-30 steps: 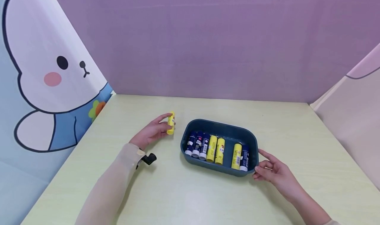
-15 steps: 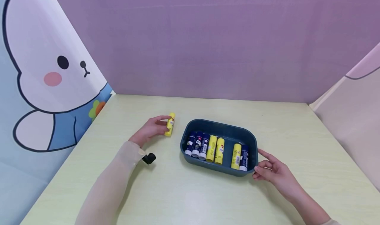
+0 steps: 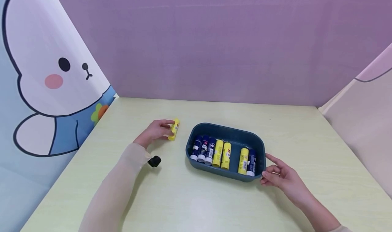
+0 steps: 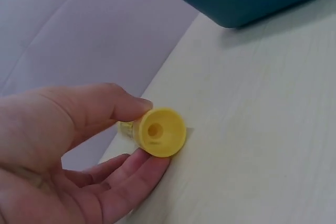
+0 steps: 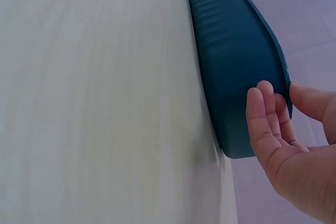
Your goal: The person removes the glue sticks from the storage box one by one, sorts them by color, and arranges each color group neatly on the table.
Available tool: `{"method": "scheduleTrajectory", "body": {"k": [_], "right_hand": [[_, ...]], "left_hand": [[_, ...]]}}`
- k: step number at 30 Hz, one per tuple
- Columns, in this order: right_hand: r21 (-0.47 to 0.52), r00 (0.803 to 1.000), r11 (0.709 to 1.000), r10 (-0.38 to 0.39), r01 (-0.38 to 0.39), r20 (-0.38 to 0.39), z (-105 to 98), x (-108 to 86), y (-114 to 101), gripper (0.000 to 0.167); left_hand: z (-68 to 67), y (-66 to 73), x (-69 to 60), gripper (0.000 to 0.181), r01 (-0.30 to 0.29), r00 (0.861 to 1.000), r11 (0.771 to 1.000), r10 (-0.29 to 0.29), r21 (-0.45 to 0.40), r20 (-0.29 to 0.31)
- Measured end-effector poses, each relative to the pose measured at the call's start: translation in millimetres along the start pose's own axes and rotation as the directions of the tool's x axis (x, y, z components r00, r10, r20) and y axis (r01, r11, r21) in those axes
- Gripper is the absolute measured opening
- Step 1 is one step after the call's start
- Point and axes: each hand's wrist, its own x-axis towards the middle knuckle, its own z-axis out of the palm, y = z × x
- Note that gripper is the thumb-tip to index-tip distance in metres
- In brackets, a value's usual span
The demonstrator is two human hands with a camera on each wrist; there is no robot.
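Left of the dark teal tray (image 3: 211, 169), my left hand (image 3: 156, 131) pinches a yellow glue stick (image 3: 174, 130) between thumb and fingers. The left wrist view shows the hollow round end of that glue stick (image 4: 170, 132), with the thumb above it and fingers of the left hand (image 4: 79, 150) beneath. My right hand (image 3: 283, 179) holds the tray's right end. In the right wrist view, fingers of the right hand (image 5: 299, 150) lie against the outer wall of the tray (image 5: 236, 51), thumb at its rim. Blue glue sticks (image 3: 202, 151) and yellow ones (image 3: 226, 155) lie inside the tray.
The pale table (image 3: 196, 204) carries the tray. A purple backdrop (image 3: 214, 48) rises behind it, and a cartoon-printed cloth (image 3: 39, 99) hangs at the left. A small black object (image 3: 154, 161) sits by the left cuff.
My left hand has shifted slightly left with the yellow glue stick, which now leans more and sits a little lower in the head view. The right hand and tray have barely moved.
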Motion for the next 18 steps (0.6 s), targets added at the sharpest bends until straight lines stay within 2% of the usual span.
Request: {"method": "scheduleTrajectory", "body": {"k": [5,11,18], "right_hand": [[-0.009,1.000,1.000,0.005,-0.005,-0.006,-1,0.3,-1,0.069],[-0.013,1.000,1.000,0.017,-0.017,-0.013,0,-1.2,-1,0.069],[-0.006,1.000,1.000,0.004,-0.004,-0.003,-1,-2.9,0,0.069]], "left_hand": [[-4.0,0.2,-1.9,0.063,0.044,0.999,0.999,-0.044,-0.004,-0.015],[-9.9,-2.2,-4.5,0.054,0.068,0.998,0.997,-0.067,-0.022,0.014],[-15.9,-5.3,-7.2,0.048,0.113,0.993,0.993,-0.113,-0.022,0.018]]}}
